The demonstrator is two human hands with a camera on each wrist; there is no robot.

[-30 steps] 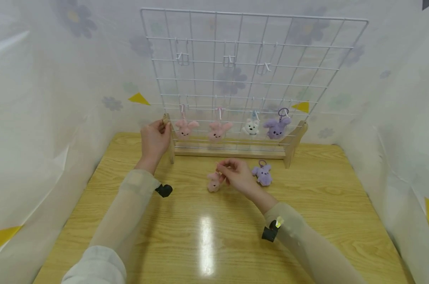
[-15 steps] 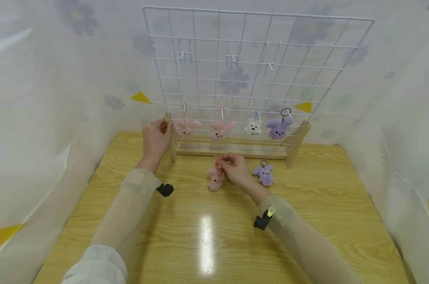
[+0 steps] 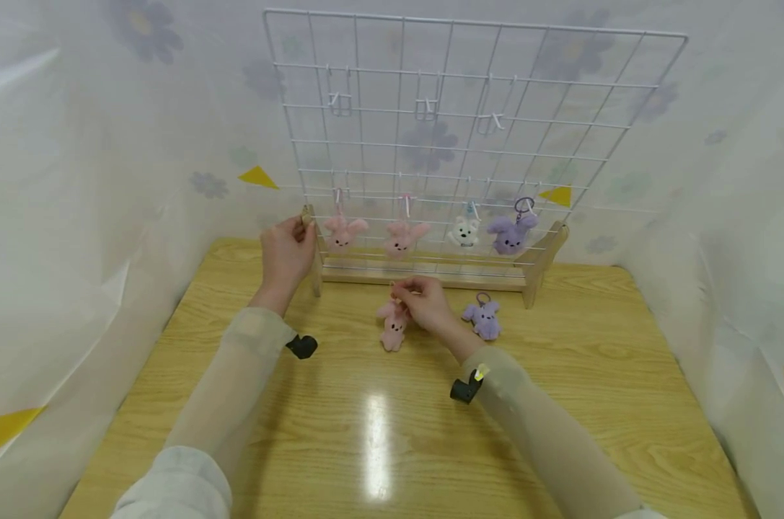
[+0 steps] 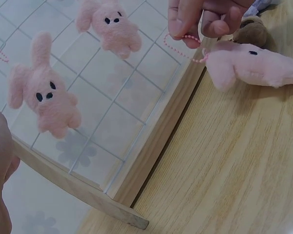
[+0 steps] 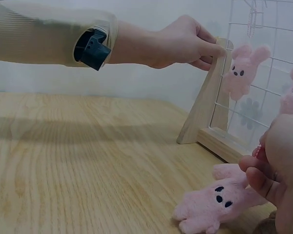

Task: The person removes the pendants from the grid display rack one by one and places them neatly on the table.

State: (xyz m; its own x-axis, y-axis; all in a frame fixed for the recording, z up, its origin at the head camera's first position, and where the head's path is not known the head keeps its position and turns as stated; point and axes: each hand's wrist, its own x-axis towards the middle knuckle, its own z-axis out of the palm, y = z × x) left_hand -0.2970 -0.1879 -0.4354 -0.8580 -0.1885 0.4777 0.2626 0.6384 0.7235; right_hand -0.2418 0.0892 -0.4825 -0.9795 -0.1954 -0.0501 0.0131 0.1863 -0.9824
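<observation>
My right hand (image 3: pixel 425 303) pinches the pink bead chain (image 4: pixel 178 48) of a pink plush rabbit keychain (image 3: pixel 394 328), low in front of the wire rack. In the right wrist view the rabbit's dark eyes and nose show, and its body is tilted close to the tabletop. My left hand (image 3: pixel 286 256) grips the top of the rack's left wooden upright (image 5: pixel 205 102). Two pink plush rabbits, the left one (image 3: pixel 345 234) and another (image 3: pixel 404 238), hang on the rack's lower hooks. Beside them hang a white plush bear (image 3: pixel 464 232) and a purple plush (image 3: pixel 511 234).
Another purple plush keychain (image 3: pixel 485 319) lies on the wooden table (image 3: pixel 288 440), right of my right hand. A brown fuzzy thing (image 4: pixel 251 31) sits behind the held rabbit, mostly hidden. Three bare hooks, including the middle one (image 3: pixel 426 108), hang higher on the wire grid (image 3: pixel 476 29).
My right hand has moved up and slightly left towards the rack. The pink rabbit has come more upright below it, its face now showing. My left hand stays on the upright.
</observation>
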